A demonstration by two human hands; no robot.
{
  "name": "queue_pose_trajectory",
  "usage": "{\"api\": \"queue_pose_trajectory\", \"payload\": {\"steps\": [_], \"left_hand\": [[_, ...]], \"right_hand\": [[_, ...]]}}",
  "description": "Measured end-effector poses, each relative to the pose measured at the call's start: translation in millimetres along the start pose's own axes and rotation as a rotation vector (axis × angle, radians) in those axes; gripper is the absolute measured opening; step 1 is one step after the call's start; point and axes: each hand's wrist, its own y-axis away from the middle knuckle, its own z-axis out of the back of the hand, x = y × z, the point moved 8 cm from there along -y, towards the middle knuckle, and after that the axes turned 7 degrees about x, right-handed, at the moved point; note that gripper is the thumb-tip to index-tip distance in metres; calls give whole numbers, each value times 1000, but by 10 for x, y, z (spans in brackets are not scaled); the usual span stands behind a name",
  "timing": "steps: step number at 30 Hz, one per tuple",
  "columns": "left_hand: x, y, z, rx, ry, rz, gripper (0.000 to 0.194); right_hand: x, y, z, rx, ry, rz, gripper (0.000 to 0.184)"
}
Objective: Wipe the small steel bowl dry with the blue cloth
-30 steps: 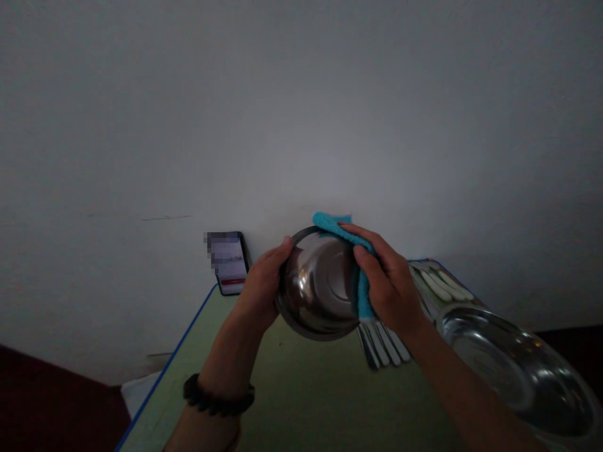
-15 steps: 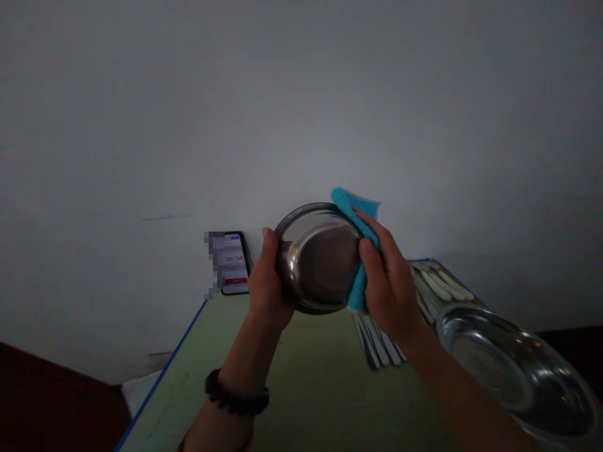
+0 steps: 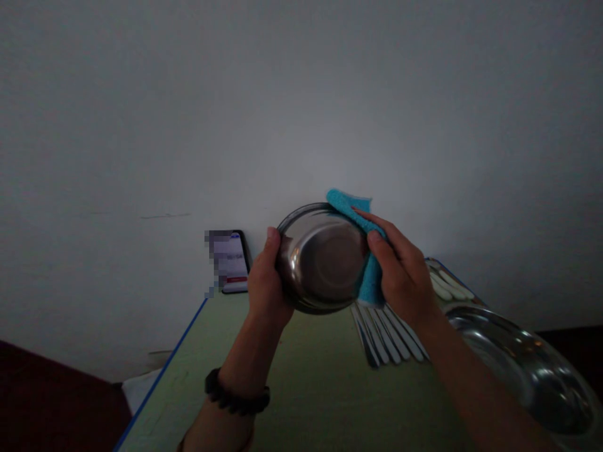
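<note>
While our left hand [image 3: 268,289] clamps one side of one round, shiny steel bowl [image 3: 325,257], our right hand [image 3: 407,276] pinches one fuzzy blue cloth [image 3: 373,279] against the other. We've got the bowl tilted in the air over the green table [image 3: 292,389], towards its far edge. There's also one phone [image 3: 230,260] at the far left corner, one big smooth metal basin [image 3: 556,376] by the right edge, and at least five slim metal handles [image 3: 391,339], exact count unclear to us.
</note>
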Motion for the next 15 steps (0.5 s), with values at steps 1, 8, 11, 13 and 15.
{"api": "queue_pose_trajectory", "payload": {"steps": [1,8,11,13,15], "left_hand": [[-26,5,17,-22,7,-46,30],[-13,89,-236,414,-232,-63,38],[57,159,-337,629,-359,-54,32],[91,186,-387,713,-377,-49,22],[109,198,-430,751,-367,-35,20]], "right_hand": [[-63,5,5,-47,-19,-27,32],[-156,52,-8,-174,-76,-39,31],[-15,55,4,-133,-12,62,32],[84,55,-20,-77,57,136,34],[160,56,-71,-9,128,207,34]]}}
